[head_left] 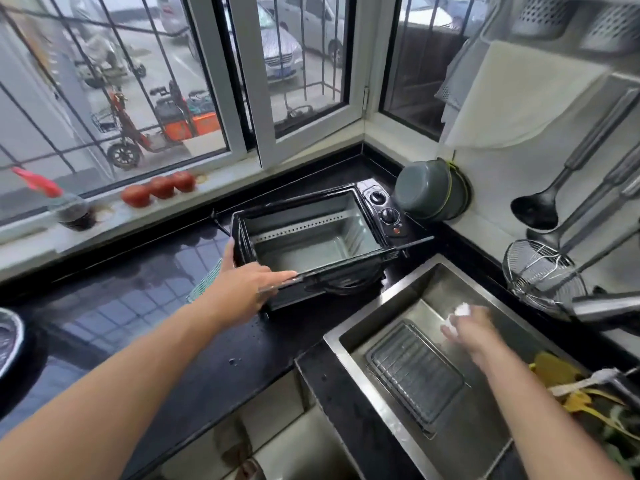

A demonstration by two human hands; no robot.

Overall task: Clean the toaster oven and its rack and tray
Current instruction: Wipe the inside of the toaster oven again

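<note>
Toaster oven [311, 233]: tipped on its back on the black tabletop [145, 306], opening up, beside the sink [388, 299].
Left hand [242, 289]: fingers straight, flat on the oven's near edge.
Right hand [467, 327]: over the sink, pinching a white wad [459, 311].
Rack [415, 372]: lying in the sink on the tray.

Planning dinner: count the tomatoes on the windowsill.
3: tomatoes in a row on the windowsill, left, middle, right. None seems hidden.
</note>
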